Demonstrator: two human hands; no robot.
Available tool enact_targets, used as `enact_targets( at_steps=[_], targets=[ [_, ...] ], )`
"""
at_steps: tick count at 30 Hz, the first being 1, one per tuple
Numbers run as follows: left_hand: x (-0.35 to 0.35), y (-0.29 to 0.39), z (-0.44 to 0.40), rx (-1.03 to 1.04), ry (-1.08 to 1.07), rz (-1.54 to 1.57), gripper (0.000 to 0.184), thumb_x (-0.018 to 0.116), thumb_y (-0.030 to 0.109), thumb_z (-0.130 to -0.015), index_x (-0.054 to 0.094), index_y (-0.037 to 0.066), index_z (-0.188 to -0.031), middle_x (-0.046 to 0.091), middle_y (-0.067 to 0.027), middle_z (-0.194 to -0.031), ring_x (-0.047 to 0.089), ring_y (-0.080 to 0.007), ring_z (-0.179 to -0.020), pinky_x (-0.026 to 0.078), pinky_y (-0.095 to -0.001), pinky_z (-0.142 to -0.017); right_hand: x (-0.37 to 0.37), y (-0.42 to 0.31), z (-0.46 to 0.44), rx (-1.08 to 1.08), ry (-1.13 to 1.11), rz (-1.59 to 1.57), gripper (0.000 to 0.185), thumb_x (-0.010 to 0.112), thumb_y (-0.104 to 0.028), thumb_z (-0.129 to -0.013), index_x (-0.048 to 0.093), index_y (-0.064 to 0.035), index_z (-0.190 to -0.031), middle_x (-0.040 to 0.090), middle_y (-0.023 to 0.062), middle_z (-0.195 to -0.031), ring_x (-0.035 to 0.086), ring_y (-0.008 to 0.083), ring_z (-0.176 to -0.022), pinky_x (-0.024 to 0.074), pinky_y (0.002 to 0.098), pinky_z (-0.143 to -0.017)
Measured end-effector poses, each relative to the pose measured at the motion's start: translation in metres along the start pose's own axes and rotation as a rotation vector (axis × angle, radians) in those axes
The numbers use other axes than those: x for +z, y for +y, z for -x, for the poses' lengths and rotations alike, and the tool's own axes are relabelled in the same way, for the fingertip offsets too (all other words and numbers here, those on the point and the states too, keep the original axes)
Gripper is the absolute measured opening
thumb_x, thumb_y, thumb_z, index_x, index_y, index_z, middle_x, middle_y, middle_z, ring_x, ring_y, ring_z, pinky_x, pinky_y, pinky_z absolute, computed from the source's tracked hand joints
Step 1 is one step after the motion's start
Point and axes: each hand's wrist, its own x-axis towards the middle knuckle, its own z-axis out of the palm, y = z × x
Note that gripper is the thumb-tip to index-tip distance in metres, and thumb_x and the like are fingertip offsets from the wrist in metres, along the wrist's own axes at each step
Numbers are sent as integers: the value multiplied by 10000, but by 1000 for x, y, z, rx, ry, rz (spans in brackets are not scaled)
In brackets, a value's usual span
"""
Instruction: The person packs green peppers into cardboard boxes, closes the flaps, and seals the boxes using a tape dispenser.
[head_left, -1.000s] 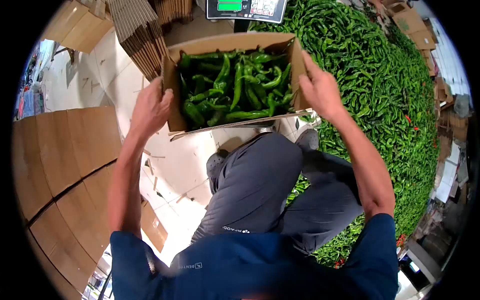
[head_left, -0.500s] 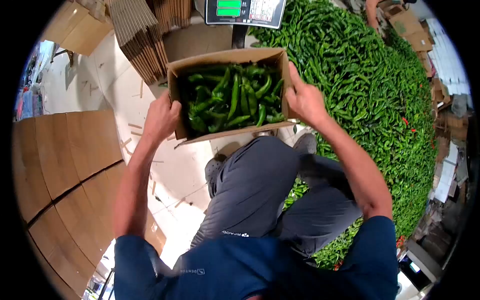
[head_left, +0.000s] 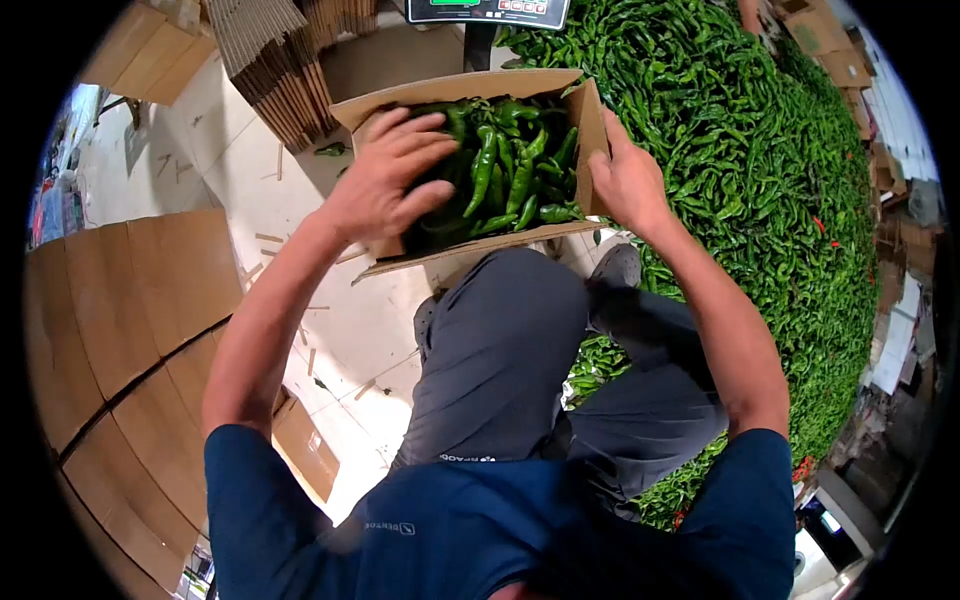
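An open cardboard box full of green chili peppers is in front of my knees. My left hand reaches over the box's left side, fingers spread above the peppers, slightly blurred. Whether its fingertips touch the peppers I cannot tell. At the box's right wall, my right hand grips the cardboard, thumb on the inner side and fingers outside.
A scale display stands beyond the box. To the right spreads a large heap of green peppers with a few red ones. Folded cardboard is stacked at the upper left; closed cartons stand at the left.
My left hand has let go of the box's left wall and moved right, over the peppers. My right hand keeps hold of the right wall. The box sits slightly higher in view.
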Motion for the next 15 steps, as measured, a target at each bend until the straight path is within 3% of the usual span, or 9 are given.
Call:
enact_targets(
  at_steps=[2,3,6,7,15],
  targets=[
    [24,5,-16,71,33,17,722,475,561,-1010,428,57,-1524,430,-164,-1566,342,-314,-1497,211,-506,-1232,2,1,0,13,28,6,609,485,-209,-908,379,-124,-1502,690,274,-840,663,482,-776,522,571,-780],
    [24,11,-19,47,8,15,816,433,646,-991,346,82,-1574,303,-165,-1640,254,-310,-1537,168,-517,-1246,5,3,-1,3,48,6,606,487,-211,-909,384,-126,-1500,690,272,-836,664,481,-773,524,571,-775],
    [26,18,-19,54,-77,-327,853,407,686,-977,312,106,-1595,242,-155,-1669,181,-316,-1559,106,-527,-1259,10,-7,-2,45,14,15,603,498,-220,-907,395,-102,-1489,694,266,-821,671,475,-753,529,572,-755],
    [28,19,-22,39,-98,-338,852,398,690,-973,309,122,-1601,228,-159,-1675,130,-324,-1570,57,-531,-1264,11,-14,-2,70,-12,18,604,503,-223,-906,398,-89,-1485,696,263,-816,674,472,-745,532,572,-748],
    [34,28,-36,-11,-122,-338,932,461,726,-921,303,104,-1596,273,-225,-1638,141,-376,-1559,55,-523,-1269,8,-24,-17,-145,-134,252,735,519,-230,-879,288,83,-1503,706,267,-799,688,452,-716,552,544,-715]
  ],
)
